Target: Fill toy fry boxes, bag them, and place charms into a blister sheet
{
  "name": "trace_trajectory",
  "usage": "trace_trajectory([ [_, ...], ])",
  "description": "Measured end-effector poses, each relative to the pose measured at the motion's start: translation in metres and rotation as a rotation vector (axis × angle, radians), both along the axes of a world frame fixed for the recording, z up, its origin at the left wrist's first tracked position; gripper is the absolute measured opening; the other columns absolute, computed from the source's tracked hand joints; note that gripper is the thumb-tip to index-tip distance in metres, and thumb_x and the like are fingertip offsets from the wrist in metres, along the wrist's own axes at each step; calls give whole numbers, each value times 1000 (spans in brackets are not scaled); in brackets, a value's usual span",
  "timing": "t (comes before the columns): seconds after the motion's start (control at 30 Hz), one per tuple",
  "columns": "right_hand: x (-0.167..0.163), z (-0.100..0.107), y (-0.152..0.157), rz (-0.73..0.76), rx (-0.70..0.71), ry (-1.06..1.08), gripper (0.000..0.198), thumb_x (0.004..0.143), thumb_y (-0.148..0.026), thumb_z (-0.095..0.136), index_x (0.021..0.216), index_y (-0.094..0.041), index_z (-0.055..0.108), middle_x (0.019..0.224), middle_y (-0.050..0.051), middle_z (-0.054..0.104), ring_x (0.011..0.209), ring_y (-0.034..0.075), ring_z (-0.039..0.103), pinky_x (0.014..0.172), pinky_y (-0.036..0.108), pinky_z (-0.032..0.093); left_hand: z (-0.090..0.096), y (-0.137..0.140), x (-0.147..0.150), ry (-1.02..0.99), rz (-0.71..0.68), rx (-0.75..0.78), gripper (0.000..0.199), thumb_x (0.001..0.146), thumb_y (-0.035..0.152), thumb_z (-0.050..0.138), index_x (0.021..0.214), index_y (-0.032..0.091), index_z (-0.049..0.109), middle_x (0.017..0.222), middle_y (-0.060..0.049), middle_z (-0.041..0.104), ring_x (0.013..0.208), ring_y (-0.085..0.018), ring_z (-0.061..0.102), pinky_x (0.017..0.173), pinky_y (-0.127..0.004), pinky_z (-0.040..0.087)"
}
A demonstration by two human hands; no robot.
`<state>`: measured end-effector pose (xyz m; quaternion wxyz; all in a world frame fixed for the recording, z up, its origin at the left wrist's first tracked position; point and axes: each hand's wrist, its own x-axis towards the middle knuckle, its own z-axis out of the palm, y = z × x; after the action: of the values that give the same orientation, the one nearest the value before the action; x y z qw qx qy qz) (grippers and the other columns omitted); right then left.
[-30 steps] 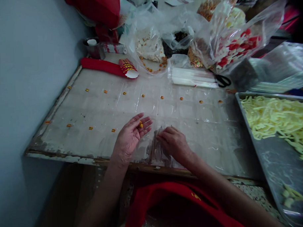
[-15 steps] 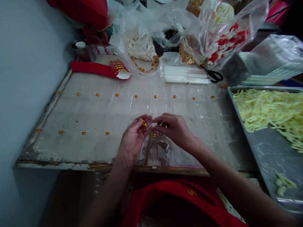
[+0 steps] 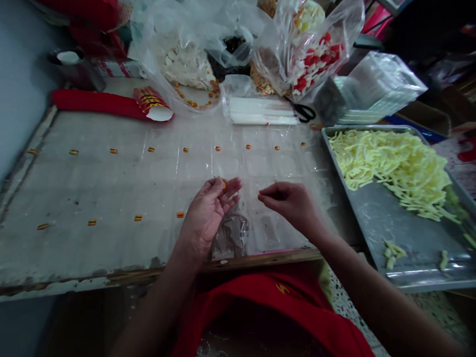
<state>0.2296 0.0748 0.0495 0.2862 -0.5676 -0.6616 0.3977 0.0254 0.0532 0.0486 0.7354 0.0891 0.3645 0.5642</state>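
Note:
My left hand (image 3: 204,213) is palm up above the table, its thumb folded in against a small orange-yellow burger-shaped charm (image 3: 223,184) while the other fingers stretch out. To the right, my right hand (image 3: 291,203) pinches a tiny orange piece (image 3: 259,197), apparently another such charm, between thumb and forefinger. Beneath both hands lies clear plastic packaging (image 3: 269,227), laid out in rows. A burger charm (image 3: 180,215) rests just left of my left hand. Several more, such as one charm (image 3: 217,148), sit spaced out in two rows. My left fingers partly hide the plastic below.
A metal tray (image 3: 365,236) with pale yellow strips (image 3: 401,167) stands on the right. Along the back are bags of red and white pieces (image 3: 315,64), a pack of white sticks (image 3: 262,111), scissors (image 3: 305,112) and a red fry box (image 3: 153,103). A wall (image 3: 8,87) borders the left.
My hands have drawn apart, the right one moving away with a tiny orange piece pinched in it. The thin pin seen between them no longer shows. The view has shifted right.

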Motion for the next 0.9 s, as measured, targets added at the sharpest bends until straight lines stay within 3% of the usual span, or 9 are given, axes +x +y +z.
trace_trajectory([
  [0.1, 4, -21, -15, -32, 86, -129, 8, 81, -26, 74, 83, -18, 76, 78, 4, 73, 69, 16, 66, 64, 27, 48, -5, -3, -3, 32, 38, -5, 12, 82, 22, 75, 86, 18, 64, 97, -4, 72, 97, -18, 68, 85, -32, 55],
  [0.23, -3, -27, -23, 131, 271, -400, 12, 89, -21, 67, 80, -18, 75, 80, 5, 69, 73, 16, 64, 68, 28, 44, -7, -4, -2, 76, 14, -27, 26, 76, 25, 81, 99, 18, 72, 78, 1, 65, 72, -8, 62, 67, -19, 52],
  [0.37, -2, -26, -19, 154, 240, -466, 13, 90, -19, 65, 81, -19, 74, 82, 4, 69, 72, 15, 62, 66, 28, 42, -7, -5, 3, 131, -19, -24, 30, 76, 24, 80, 105, 17, 74, 83, -1, 66, 74, -8, 61, 69, -20, 52],
  [0.43, 0, -27, -11, 62, 126, -407, 6, 82, -20, 74, 77, -18, 71, 75, 2, 68, 68, 15, 61, 62, 27, 40, -7, -5, 7, 145, -49, -23, 30, 77, 23, 79, 106, 17, 74, 85, -2, 67, 77, -9, 63, 71, -21, 53],
  [0.5, 3, -25, -1, 6, 9, -289, 15, 73, -23, 82, 73, -18, 68, 68, 0, 67, 61, 13, 58, 56, 26, 39, -6, -5, 11, 168, -70, -17, 31, 76, 22, 79, 107, 17, 73, 88, -3, 68, 79, -10, 64, 73, -22, 54],
  [0.57, 4, -16, 8, 14, -44, -94, 18, 73, -29, 82, 78, -17, 69, 65, -1, 65, 57, 12, 57, 53, 25, 40, -4, -5, 18, 215, -72, -7, 31, 73, 21, 82, 102, 17, 72, 89, -3, 69, 81, -12, 66, 75, -24, 54],
  [0.7, 10, 10, 16, 40, 14, 251, 25, 83, -37, 73, 99, -17, 75, 71, 1, 70, 63, 13, 62, 60, 25, 48, 0, 0, 35, 304, -108, 38, 28, 66, 24, 87, 86, 15, 71, 85, -3, 71, 78, -14, 69, 79, -28, 55],
  [0.9, 37, 31, 5, 86, 109, 153, 17, 80, -28, 73, 92, -18, 79, 80, 3, 75, 71, 15, 67, 64, 26, 51, 0, 5, 78, 322, -181, 109, 29, 65, 29, 87, 86, 15, 72, 82, -3, 72, 72, -13, 67, 79, -30, 55],
])
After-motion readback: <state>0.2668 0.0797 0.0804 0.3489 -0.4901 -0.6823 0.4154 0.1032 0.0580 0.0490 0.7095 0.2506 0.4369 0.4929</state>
